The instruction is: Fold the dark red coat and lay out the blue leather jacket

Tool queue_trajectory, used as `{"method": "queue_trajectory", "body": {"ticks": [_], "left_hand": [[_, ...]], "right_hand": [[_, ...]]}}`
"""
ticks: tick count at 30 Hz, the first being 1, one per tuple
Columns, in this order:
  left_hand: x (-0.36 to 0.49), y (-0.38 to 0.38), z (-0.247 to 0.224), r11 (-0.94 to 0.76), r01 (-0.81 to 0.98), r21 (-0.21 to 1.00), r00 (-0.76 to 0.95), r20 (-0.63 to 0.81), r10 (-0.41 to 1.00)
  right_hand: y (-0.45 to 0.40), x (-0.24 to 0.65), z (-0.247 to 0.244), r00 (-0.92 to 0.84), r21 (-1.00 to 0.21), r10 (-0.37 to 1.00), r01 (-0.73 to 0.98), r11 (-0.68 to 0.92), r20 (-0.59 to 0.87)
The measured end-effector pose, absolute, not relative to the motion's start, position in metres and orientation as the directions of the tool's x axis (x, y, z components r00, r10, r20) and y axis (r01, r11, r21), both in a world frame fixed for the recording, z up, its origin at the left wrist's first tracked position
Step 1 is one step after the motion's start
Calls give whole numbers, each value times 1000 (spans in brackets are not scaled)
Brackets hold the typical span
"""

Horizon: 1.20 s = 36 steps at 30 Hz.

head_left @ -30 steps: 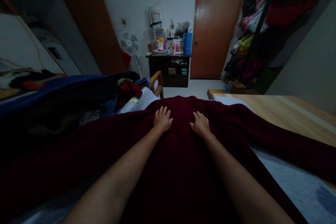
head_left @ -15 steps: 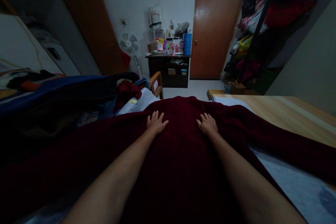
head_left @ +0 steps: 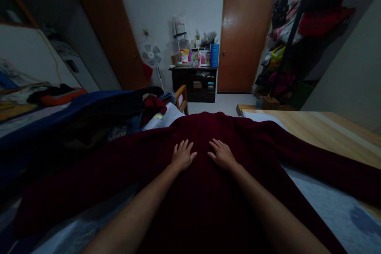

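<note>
A dark red long-sleeved garment (head_left: 205,190) lies spread out, its sleeves stretched to the left and right. My left hand (head_left: 182,156) rests flat on its upper part, fingers spread. Opposite it, my right hand (head_left: 222,154) also lies palm down on the fabric, fingers apart, with a strip of red cloth between the two hands. Neither hand grips anything. Under the garment a light blue patterned cloth (head_left: 327,202) shows at the right.
Piled clothes (head_left: 98,107) lie along the left side. A wooden board (head_left: 321,127) extends at the right. Beyond are a wooden chair (head_left: 182,97), a fan (head_left: 152,54), a dark cabinet (head_left: 184,85), a door (head_left: 244,39) and hanging bags (head_left: 321,20).
Both hands have slid back over the garment toward me, and my right hand has come closer to my left. The view has shifted slightly, showing more of the left sleeve's end.
</note>
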<state>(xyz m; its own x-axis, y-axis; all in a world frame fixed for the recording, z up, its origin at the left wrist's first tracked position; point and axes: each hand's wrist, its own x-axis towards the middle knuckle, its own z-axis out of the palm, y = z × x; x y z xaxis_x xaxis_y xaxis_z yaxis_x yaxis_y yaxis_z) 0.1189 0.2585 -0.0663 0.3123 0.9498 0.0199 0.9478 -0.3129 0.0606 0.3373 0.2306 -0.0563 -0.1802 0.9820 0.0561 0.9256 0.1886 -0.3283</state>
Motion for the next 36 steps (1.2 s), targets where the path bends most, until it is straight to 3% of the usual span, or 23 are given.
{"method": "queue_trajectory", "body": {"ticks": [7,18,36], "left_hand": [[103,218,-59,-296,951,93,302,-60,951],[104,208,-70,-284,956,74,284,3,959],[106,208,-70,-278,959,54,277,12,961]], "right_hand": [[238,375,-54,48,-361,991,932,1,125],[297,371,-60,193,-489,971,866,-102,140],[344,372,-60,419,-480,906,806,-346,52]]}}
